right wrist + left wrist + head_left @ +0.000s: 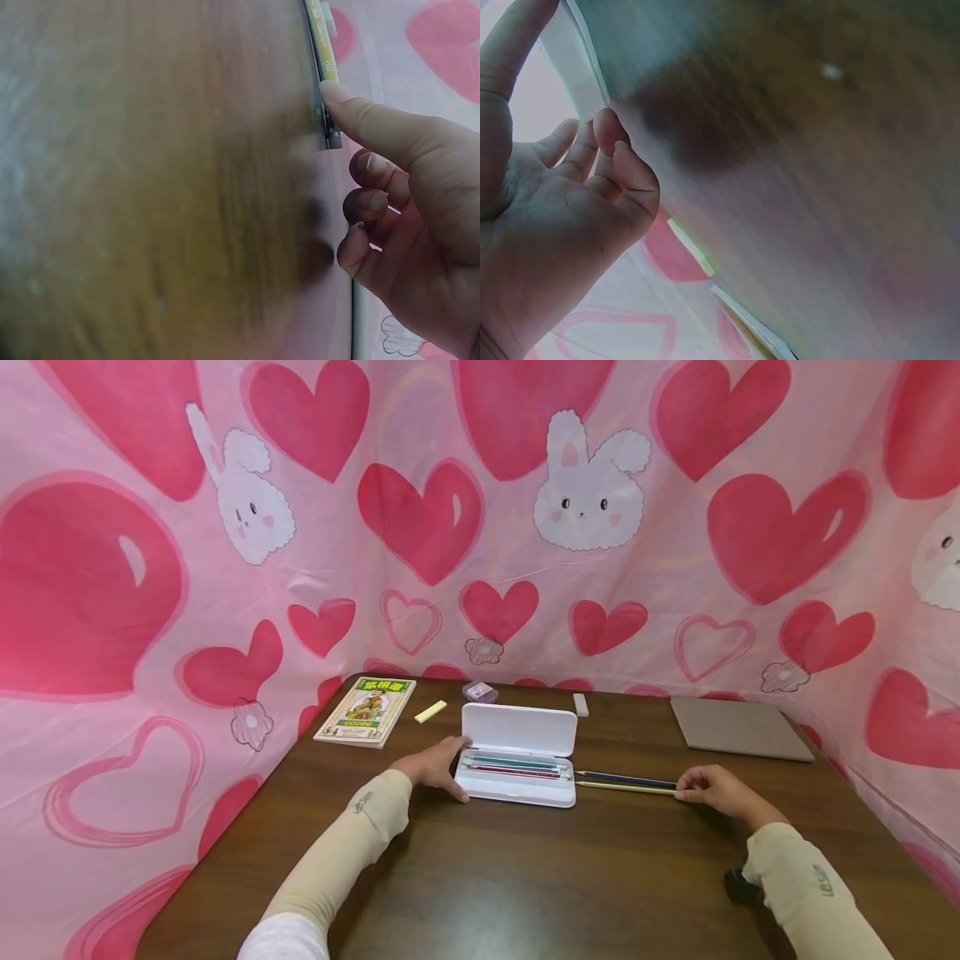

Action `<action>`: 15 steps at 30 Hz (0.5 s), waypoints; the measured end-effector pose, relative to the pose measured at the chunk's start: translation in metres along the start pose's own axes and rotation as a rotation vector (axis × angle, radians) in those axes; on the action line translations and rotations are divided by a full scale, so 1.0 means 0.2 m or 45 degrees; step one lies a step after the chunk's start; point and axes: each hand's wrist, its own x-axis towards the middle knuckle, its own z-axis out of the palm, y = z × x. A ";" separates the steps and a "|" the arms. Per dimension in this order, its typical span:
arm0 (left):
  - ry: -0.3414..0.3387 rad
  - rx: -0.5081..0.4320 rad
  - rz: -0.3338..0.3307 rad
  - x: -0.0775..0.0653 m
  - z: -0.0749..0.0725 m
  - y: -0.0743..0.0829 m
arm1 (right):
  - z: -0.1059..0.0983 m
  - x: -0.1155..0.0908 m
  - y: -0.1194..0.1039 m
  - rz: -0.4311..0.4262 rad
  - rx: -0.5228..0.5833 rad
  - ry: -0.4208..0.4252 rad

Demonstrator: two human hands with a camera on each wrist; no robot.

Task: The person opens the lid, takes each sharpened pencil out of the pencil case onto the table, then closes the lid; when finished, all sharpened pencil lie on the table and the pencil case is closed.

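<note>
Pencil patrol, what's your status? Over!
Left hand holding open pencil case. Right hand pinching two pencils, tips near case. Book off left, out of the way.

The right hand (427,199) comes in from the right side with its thumb tip pressed on a yellow pencil (325,52), which lies alongside a dark pencil (310,26), while three fingers curl below. A brown table (150,187) fills the left, a blurry shadow (255,202) spread across it. Behind the hand hangs a pink cloth (375,52) printed with red hearts (454,45) and, at the bottom, a flower outline (397,336).
</note>
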 end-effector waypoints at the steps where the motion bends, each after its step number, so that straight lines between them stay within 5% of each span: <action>1: -0.001 0.000 -0.002 0.00 0.00 0.00 | 0.00 0.00 0.00 0.003 -0.003 0.002; 15: 0.012 0.009 0.007 0.00 0.01 -0.01 | 0.02 0.00 0.02 0.028 -0.006 0.020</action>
